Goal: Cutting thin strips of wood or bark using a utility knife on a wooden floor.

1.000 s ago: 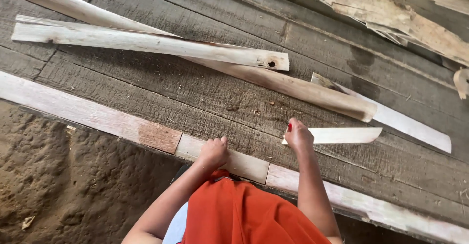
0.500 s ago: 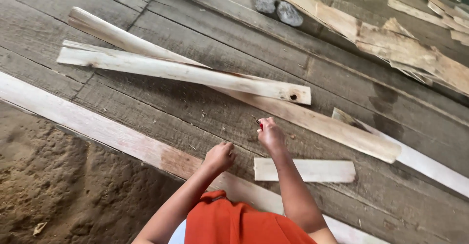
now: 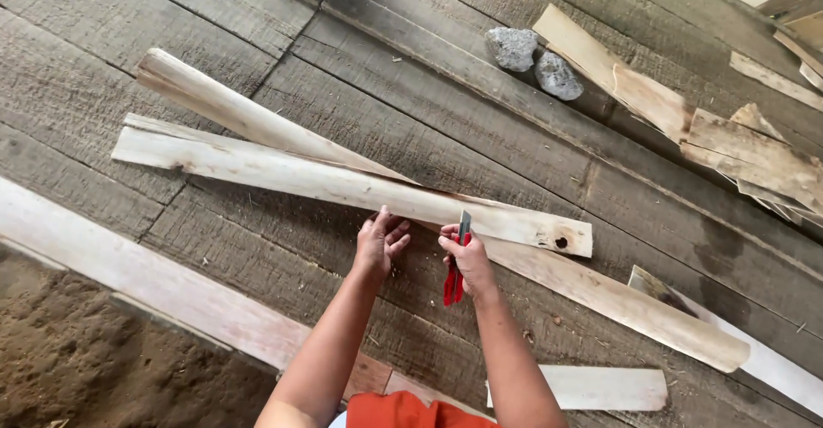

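Note:
My right hand (image 3: 467, 261) grips a red utility knife (image 3: 456, 267) with its grey blade pointing up towards a pale wooden slat (image 3: 283, 177) that has a dark knot hole near its right end. My left hand (image 3: 380, 244) rests with fingers spread against the near edge of that same slat. A second, longer pale slat (image 3: 600, 295) lies crossed under the first, running from upper left to lower right. Both slats lie on a weathered grey plank floor (image 3: 411, 76).
A short pale board (image 3: 604, 388) lies near my right forearm. A long pale beam (image 3: 129, 278) edges the floor, with bare soil (image 3: 94, 368) beyond it. Two grey stones (image 3: 533, 61) and several scrap boards (image 3: 729, 128) lie at the upper right.
Both hands have moved forward from near the short board to the knot-holed slat. The view has shifted, so the slats sit lower and nearer.

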